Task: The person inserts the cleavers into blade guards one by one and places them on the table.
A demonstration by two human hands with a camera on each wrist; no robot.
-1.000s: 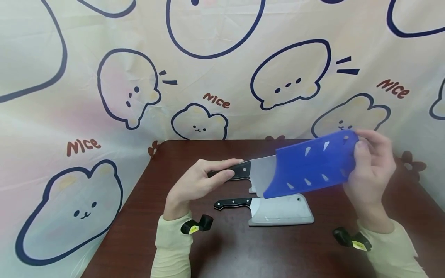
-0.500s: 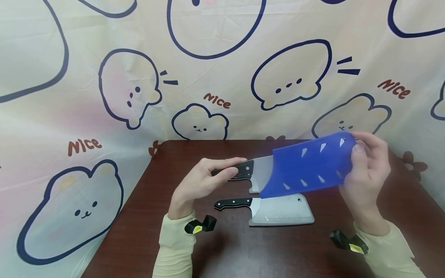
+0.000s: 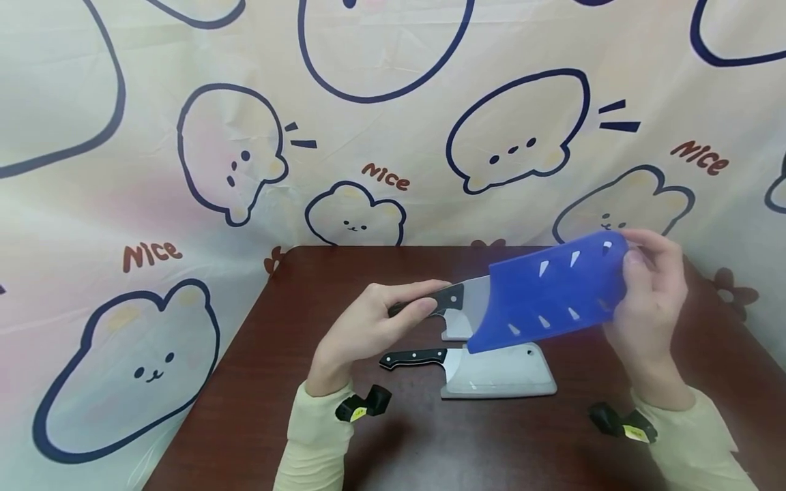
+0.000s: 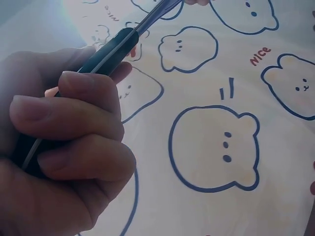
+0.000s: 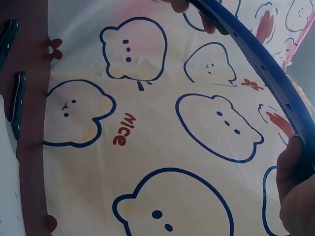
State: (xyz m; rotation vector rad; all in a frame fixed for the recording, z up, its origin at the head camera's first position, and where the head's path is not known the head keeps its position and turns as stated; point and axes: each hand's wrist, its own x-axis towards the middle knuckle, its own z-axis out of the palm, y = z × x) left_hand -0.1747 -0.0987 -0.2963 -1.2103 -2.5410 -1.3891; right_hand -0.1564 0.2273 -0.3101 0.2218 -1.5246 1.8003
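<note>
In the head view my left hand (image 3: pixel 374 320) grips the black handle of a cleaver (image 3: pixel 476 300), held up over the table. Most of its blade sits inside a blue blade guard (image 3: pixel 546 293) with triangular slots; a strip of bare metal shows by the handle. At the far end my right hand (image 3: pixel 651 314) pinches the guard, thumb in front. The left wrist view shows curled fingers (image 4: pixel 69 113) around the handle (image 4: pixel 109 51). A second cleaver (image 3: pixel 500 375), its blade in a whitish cover, lies below. Behind the held one lies another cleaver (image 3: pixel 456 329), mostly hidden.
All this is above a dark brown table (image 3: pixel 258 382). A cartoon-printed cloth (image 3: pixel 381 136) hangs along the back and sides. Two black handles, the nearer a knife handle (image 5: pixel 18 105), show at the left of the right wrist view.
My left hand has moved right with the cleaver, so its blade sits deeper in the blue guard and less metal shows. My right hand has shifted slightly left. The cleavers on the table stay put.
</note>
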